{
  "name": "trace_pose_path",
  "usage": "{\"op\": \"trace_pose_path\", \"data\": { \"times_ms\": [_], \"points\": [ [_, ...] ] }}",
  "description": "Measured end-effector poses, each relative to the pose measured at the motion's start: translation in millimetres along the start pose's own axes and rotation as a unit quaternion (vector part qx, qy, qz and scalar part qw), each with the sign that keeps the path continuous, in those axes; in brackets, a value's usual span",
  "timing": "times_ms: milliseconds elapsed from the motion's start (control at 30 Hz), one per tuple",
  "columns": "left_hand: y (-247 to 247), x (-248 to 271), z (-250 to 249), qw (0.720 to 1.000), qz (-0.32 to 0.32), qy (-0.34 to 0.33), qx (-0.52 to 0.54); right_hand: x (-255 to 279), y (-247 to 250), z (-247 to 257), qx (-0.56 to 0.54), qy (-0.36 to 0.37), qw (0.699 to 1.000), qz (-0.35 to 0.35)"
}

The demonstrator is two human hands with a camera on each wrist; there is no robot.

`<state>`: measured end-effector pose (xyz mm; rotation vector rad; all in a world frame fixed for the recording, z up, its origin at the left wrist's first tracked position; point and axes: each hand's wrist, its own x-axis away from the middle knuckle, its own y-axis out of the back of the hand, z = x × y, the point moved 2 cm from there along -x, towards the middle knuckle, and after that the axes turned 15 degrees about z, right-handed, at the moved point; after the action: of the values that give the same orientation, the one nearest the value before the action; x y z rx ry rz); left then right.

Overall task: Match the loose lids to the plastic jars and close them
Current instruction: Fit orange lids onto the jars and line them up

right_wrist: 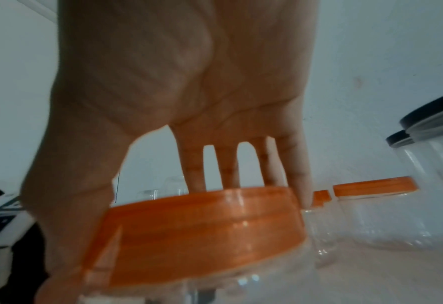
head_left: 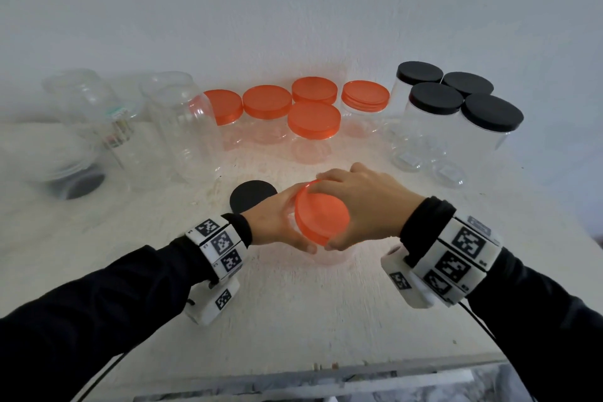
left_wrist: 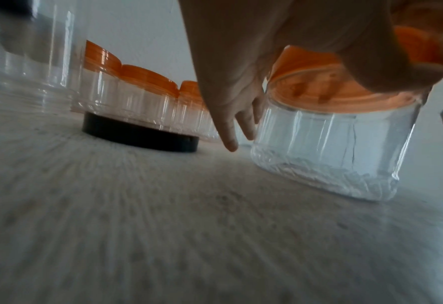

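Observation:
A small clear plastic jar [left_wrist: 327, 148] stands on the white table in front of me. My left hand [head_left: 277, 222] wraps around its upper part from the left, thumb at the front and fingers [left_wrist: 231, 133] reaching down behind. An orange lid [head_left: 321, 217] sits on the jar's mouth, tilted toward me in the head view. My right hand [head_left: 359, 209] grips that orange lid [right_wrist: 202, 232] from above, fingers on the far rim and thumb on the near rim. In the head view most of the jar is hidden by the hands. A loose black lid [head_left: 253, 199] lies flat just left of my left hand.
Several orange-lidded small jars [head_left: 313, 108] stand in a row at the back. Black-lidded taller jars [head_left: 456, 101] are grouped at the back right. Tall open clear jars [head_left: 182, 127] stand at the back left. The table's front edge [head_left: 293, 369] is close to me.

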<state>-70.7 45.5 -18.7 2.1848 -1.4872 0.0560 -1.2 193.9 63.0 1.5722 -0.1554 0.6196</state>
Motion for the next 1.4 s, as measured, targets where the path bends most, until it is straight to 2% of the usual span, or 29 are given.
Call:
{"op": "trace_pose_path", "data": {
  "times_ms": [67, 133, 233, 300, 367, 433, 500, 633, 733, 833, 900, 1033, 1133, 1400],
  "points": [
    [1, 3, 1, 1.000, 0.003, -0.013, 0.001, -2, -5, -4, -0.021, 0.006, 1.000, 0.003],
    [7, 9, -3, 0.999, -0.032, -0.022, -0.020, -3, -8, -9, -0.044, 0.004, 0.999, 0.000],
    [25, 25, -18, 0.978, -0.184, -0.061, -0.079, -4, -9, -21, -0.053, -0.011, 0.998, -0.038],
    [41, 36, -28, 0.935, -0.304, -0.114, -0.144, -6, -8, -31, -0.058, -0.031, 0.995, -0.070],
    [59, 46, -35, 0.864, -0.419, -0.149, -0.234, -10, -9, -40, -0.071, -0.053, 0.991, -0.097],
    [77, 51, -34, 0.797, -0.508, -0.144, -0.294, -15, -11, -49, -0.087, -0.075, 0.985, -0.126],
    [94, 53, -29, 0.758, -0.562, -0.110, -0.313, -19, -13, -58, -0.101, -0.098, 0.978, -0.152],
    [117, 50, -15, 0.738, -0.565, -0.018, -0.369, -29, -16, -74, -0.096, -0.134, 0.967, -0.193],
    [127, 47, -9, 0.749, -0.548, 0.063, -0.367, -37, -15, -84, -0.098, -0.143, 0.963, -0.204],
    [131, 45, -4, 0.760, -0.545, 0.099, -0.340, -44, -12, -91, -0.107, -0.148, 0.960, -0.213],
    [132, 45, -1, 0.762, -0.543, 0.108, -0.337, -48, -10, -96, -0.113, -0.152, 0.958, -0.217],
    [135, 47, 4, 0.742, -0.547, 0.097, -0.374, -57, -6, -103, -0.115, -0.158, 0.956, -0.218],
    [136, 47, 5, 0.740, -0.554, 0.085, -0.373, -63, -3, -106, -0.110, -0.158, 0.956, -0.220],
    [136, 51, 2, 0.749, -0.548, 0.082, -0.363, -73, 3, -115, -0.099, -0.143, 0.964, -0.203]
  ]
}}
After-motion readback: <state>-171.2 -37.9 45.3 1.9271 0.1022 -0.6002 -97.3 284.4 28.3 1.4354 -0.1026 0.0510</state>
